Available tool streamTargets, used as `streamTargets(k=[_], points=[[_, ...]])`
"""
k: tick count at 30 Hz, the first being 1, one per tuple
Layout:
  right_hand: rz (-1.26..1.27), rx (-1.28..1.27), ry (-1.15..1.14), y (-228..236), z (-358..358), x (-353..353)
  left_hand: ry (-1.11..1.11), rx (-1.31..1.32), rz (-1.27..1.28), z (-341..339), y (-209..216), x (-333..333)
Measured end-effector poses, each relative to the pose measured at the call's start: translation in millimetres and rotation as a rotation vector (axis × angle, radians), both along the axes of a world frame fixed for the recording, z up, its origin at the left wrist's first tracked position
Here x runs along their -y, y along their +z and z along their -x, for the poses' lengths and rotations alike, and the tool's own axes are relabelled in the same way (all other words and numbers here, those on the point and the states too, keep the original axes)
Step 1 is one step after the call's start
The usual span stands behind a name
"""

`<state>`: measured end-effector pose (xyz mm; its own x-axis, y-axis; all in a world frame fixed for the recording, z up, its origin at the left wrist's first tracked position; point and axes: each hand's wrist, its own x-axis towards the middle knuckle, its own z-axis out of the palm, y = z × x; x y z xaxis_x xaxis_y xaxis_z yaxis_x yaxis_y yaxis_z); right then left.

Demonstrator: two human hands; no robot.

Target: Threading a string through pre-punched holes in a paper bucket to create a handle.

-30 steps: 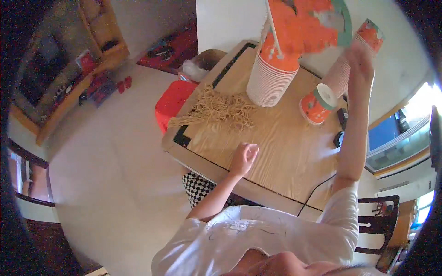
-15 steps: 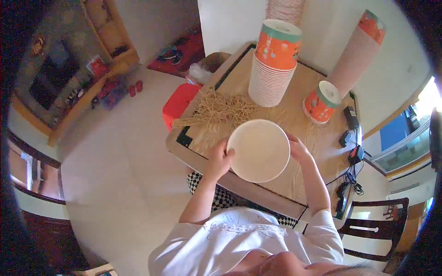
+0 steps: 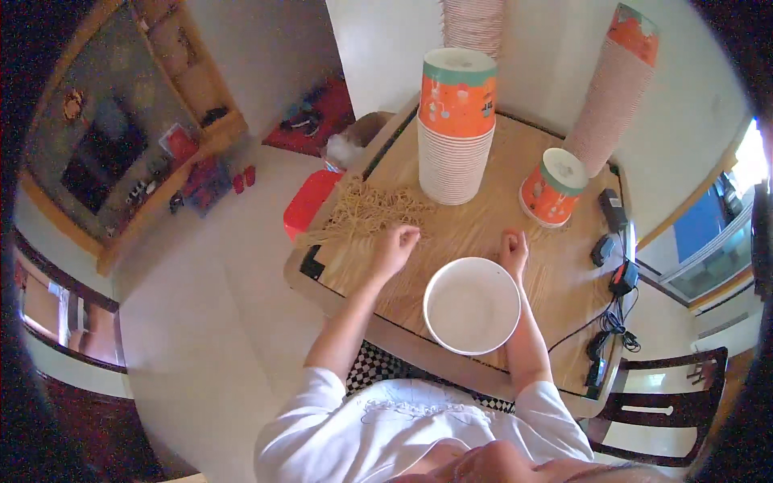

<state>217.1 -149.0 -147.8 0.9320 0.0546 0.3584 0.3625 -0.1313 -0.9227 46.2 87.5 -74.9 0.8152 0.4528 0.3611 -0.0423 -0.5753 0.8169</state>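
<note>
A white paper tub (image 3: 472, 306) stands at the table's front edge with its open mouth up, and neither hand grips it. My left hand (image 3: 396, 245) is closed beyond the tub's left side, fingers curled together beside a tangled pile of thin tan strands (image 3: 374, 211). Past the tub's far right rim is my right hand (image 3: 514, 248), also closed, its forearm passing close along the tub. Whatever either hand may hold is too small or hidden to make out.
A tall stack of upside-down orange, green and white tubs (image 3: 457, 101) stands at the back. Right of it are a shorter tub stack (image 3: 554, 189) and a tall leaning stack (image 3: 616, 88). Black adapters and cables (image 3: 616, 278) line the right edge. A dark chair (image 3: 660, 402) stands at right.
Both hands have let go of the tub. It has moved nearer to me and its inside now shows. My hands are now farther up the table, with the fingers closed.
</note>
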Motion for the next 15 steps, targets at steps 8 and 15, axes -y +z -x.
streamTargets(k=[8,15], points=[[-0.027,-0.070,0.018,18,11,-3,0.102,-0.114,-0.628,-100,0,-24],[0.069,0.119,0.017,5,3,-6,0.017,-0.317,-0.064,-120,26,-55]])
